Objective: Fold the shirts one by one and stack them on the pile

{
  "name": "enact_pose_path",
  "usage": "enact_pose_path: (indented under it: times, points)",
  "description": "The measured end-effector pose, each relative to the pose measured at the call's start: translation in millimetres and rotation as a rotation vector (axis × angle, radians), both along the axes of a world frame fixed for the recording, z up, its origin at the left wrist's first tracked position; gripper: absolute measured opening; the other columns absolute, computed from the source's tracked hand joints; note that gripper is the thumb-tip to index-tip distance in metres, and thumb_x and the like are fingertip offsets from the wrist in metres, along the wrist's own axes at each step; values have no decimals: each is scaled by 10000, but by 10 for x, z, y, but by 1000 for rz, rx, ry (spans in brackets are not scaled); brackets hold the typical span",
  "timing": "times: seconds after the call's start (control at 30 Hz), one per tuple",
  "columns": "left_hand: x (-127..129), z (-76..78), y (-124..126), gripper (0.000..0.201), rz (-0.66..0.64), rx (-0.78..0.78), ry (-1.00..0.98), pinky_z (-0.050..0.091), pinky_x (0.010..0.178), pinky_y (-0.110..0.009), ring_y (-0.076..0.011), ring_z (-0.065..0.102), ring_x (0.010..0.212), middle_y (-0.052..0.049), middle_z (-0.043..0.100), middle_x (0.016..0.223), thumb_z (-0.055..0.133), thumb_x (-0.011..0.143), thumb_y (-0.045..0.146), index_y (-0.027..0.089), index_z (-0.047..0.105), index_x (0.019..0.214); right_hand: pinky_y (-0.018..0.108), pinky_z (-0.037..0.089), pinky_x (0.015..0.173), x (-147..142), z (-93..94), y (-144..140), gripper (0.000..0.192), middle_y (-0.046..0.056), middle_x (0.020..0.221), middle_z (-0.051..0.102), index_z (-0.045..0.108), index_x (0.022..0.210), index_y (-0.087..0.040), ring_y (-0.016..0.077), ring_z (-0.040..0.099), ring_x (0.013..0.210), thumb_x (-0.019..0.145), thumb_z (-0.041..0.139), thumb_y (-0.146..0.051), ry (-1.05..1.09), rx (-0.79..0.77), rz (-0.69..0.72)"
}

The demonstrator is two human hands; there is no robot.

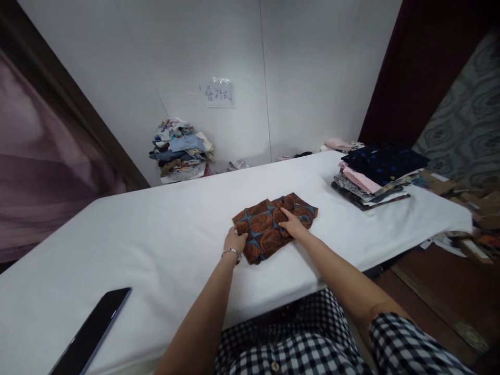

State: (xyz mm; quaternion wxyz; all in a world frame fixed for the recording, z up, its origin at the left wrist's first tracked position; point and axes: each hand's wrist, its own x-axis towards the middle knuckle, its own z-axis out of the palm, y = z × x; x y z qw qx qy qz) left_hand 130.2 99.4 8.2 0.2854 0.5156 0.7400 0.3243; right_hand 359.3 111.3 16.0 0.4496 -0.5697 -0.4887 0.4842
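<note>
A brown shirt [262,224] with rust-coloured rounds and blue star shapes lies folded into a compact piece on the white-covered table. Its collar end points to the right, away from my left hand. My left hand [235,241], with a bracelet at the wrist, grips the shirt's left edge, thumb on top; the other fingers are partly hidden. On the collar side, my right hand [292,224] holds the cloth between thumb and fingers. The underside of the shirt is out of sight.
A stack of folded clothes [377,177] stands on the table's right. Behind the far edge rises a heap of crumpled clothes [182,148]. A dark phone-like slab [94,330] lies at the near left. Boxes [484,208] crowd the floor at right.
</note>
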Motion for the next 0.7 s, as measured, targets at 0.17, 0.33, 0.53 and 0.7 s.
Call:
enact_pose_path:
  times: [0.17,0.33,0.53,0.7]
  points:
    - [-78,-16,-122,440,26,-13,-121,519,728,-265,-183,671,898,-81,698,1025,599,782,192,182,504,1212,372,444,991,-107,-19,-10,708,60,1281,589,404,1411,-209,203,560,1151,725,547,-101,-79,46,105]
    - [-254,200,-170,545,-33,-85,129,503,786,-346,-252,656,937,-113,697,995,573,817,402,143,469,1285,408,317,1097,-4,66,-199,646,95,1383,491,462,1371,-181,243,440,1278,739,595,-173,-396,255,66]
    - [-171,449,186,451,-177,179,399,411,983,-335,-247,539,1166,-131,582,1261,499,864,392,150,536,1243,424,553,787,311,117,-788,504,101,1062,654,512,1250,-197,224,654,883,769,637,-275,52,-14,-108]
    - [186,436,681,450,-472,245,501,349,1044,-325,-247,486,1231,-114,545,1325,519,861,404,169,539,1244,362,587,622,245,135,-1078,363,107,1014,664,561,1019,-189,210,676,802,711,741,-256,542,-351,-124]
